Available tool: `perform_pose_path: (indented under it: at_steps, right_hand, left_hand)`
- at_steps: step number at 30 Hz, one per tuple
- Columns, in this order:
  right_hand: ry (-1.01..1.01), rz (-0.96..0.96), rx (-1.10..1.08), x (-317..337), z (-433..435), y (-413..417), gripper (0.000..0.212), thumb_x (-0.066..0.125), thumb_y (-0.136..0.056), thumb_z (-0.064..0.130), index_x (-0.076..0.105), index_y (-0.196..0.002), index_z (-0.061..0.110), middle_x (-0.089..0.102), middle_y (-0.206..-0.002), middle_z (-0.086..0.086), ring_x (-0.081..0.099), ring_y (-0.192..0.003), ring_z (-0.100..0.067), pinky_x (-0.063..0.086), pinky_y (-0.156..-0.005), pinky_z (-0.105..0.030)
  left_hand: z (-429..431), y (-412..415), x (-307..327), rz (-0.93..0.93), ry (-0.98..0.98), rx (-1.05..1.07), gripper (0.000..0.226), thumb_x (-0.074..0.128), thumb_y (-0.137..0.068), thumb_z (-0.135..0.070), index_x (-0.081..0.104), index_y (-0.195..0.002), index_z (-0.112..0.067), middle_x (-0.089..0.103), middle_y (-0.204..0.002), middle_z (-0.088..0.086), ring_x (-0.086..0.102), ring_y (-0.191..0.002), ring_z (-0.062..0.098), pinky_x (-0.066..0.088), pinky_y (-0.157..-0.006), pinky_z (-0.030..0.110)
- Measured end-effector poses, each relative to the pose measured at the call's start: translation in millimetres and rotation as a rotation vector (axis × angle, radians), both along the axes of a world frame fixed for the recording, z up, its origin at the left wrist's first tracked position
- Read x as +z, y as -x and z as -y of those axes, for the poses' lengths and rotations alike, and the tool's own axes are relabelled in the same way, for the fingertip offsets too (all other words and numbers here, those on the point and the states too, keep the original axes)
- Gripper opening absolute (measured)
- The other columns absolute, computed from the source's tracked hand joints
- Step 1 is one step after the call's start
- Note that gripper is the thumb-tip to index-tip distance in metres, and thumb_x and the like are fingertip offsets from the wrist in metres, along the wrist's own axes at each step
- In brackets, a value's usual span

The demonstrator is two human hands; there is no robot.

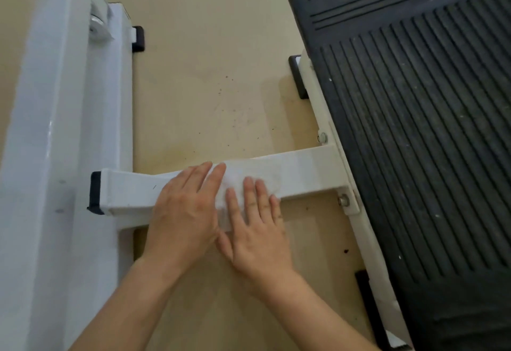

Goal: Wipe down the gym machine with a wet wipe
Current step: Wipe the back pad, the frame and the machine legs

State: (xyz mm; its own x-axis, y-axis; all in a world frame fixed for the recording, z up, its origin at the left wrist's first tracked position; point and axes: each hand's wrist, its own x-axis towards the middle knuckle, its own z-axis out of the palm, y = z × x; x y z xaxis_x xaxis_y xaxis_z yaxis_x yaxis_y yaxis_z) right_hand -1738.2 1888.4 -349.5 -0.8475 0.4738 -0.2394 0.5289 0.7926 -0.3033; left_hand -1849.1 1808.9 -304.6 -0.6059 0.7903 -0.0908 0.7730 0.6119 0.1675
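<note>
Two bare forearms show at the lower edge, and both hands lie flat on the same spot. The left hand (185, 212) rests palm down with its fingers straight and close together, their tips on the wet wipe (235, 185). The right hand (258, 229) lies just beside it, fingers straight and slightly spread, pressing the wipe from the near side. Neither hand curls round anything. The wipe is a white, crumpled sheet draped over the top and near face of the gym machine's white crossbar (298, 168), roughly at the bar's middle and partly hidden under the fingers. The crossbar runs left to right above the beige floor (210, 80). It ends at the left in a black end cap (95, 193) and joins a white bracket with bolts (343, 200) at the right. Beyond the bracket lies the black ribbed footplate (414, 129). On the left stands a broad white frame post (41, 129). The floor between them shows dark specks.
</note>
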Motion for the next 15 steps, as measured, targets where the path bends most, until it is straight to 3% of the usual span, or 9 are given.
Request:
perform_pose_path:
  at_steps: [2,5,6,8,10,12,14,15]
  right_hand:
    - [-0.063,0.001,-0.088,3.9,-19.0,-12.6,0.070,0.029,-0.091,0.050,0.038,-0.146,0.007,0.034,-0.149,-0.027,0.031,-0.140,-0.041,0.024,-0.113,-0.052]
    - [-0.081,0.127,-0.237,9.8,-46.0,-16.4,0.070,0.014,-0.099,0.048,-0.007,-0.152,0.007,-0.010,-0.158,-0.025,-0.012,-0.147,-0.036,-0.005,-0.119,-0.047]
    - [-0.069,0.097,-0.226,10.3,-39.8,-11.2,0.069,0.020,-0.100,0.044,-0.006,-0.152,0.006,-0.011,-0.157,-0.026,-0.013,-0.146,-0.036,-0.009,-0.117,-0.045]
    - [-0.061,-0.050,-0.103,8.0,-9.1,4.1,0.067,0.038,-0.094,0.034,0.022,-0.151,0.003,0.016,-0.156,-0.027,0.012,-0.146,-0.040,0.003,-0.120,-0.047]
    - [-0.027,-0.100,0.135,-1.2,24.7,20.7,0.069,0.048,-0.086,0.032,0.032,-0.146,0.004,0.033,-0.151,-0.023,0.024,-0.143,-0.038,0.013,-0.117,-0.048]
    - [-0.060,-0.128,0.307,-1.0,34.5,33.7,0.067,0.040,-0.092,0.030,0.023,-0.151,0.003,0.024,-0.156,-0.020,0.010,-0.146,-0.035,0.004,-0.120,-0.046]
    - [-0.070,-0.034,0.447,10.3,17.5,48.8,0.064,0.020,-0.095,0.024,0.005,-0.153,0.002,0.001,-0.161,-0.018,-0.006,-0.148,-0.032,-0.004,-0.121,-0.042]
    - [-0.093,0.001,0.497,14.0,5.5,59.5,0.065,0.019,-0.095,0.024,0.000,-0.153,0.002,-0.004,-0.161,-0.017,-0.006,-0.149,-0.032,-0.003,-0.121,-0.042]
  left_hand:
    - [7.9,2.8,3.4,-0.039,-0.005,0.036,0.059,0.041,-0.071,-0.010,0.059,-0.128,-0.008,0.058,-0.130,0.017,0.056,-0.114,0.036,0.045,-0.096,0.049]
    - [18.6,2.6,3.1,-0.057,0.000,0.059,0.051,0.048,-0.070,-0.005,0.065,-0.117,-0.006,0.060,-0.126,0.019,0.058,-0.111,0.038,0.047,-0.094,0.050]
    - [19.3,2.0,3.3,-0.058,-0.005,0.052,0.048,0.050,-0.070,-0.004,0.066,-0.115,-0.006,0.061,-0.125,0.018,0.058,-0.111,0.038,0.048,-0.093,0.050]
    - [18.5,-0.3,8.1,-0.059,-0.016,0.036,0.043,0.053,-0.073,-0.006,0.066,-0.113,-0.007,0.062,-0.123,0.016,0.059,-0.110,0.036,0.048,-0.092,0.048]
    - [19.5,-0.5,16.4,-0.095,-0.025,0.023,0.037,0.054,-0.078,-0.010,0.067,-0.112,-0.010,0.063,-0.122,0.014,0.060,-0.110,0.033,0.047,-0.094,0.046]
    - [25.8,4.6,23.9,-0.133,0.003,0.033,0.034,0.061,-0.079,-0.011,0.067,-0.112,-0.012,0.063,-0.122,0.013,0.059,-0.110,0.032,0.043,-0.098,0.046]
    - [33.5,13.2,29.9,-0.179,0.079,0.064,0.039,0.066,-0.077,-0.012,0.066,-0.116,-0.013,0.062,-0.124,0.014,0.057,-0.113,0.033,0.037,-0.104,0.048]
    - [36.0,16.6,32.9,-0.187,0.137,0.074,0.043,0.065,-0.075,-0.013,0.065,-0.118,-0.012,0.060,-0.127,0.015,0.055,-0.117,0.034,0.033,-0.106,0.048]
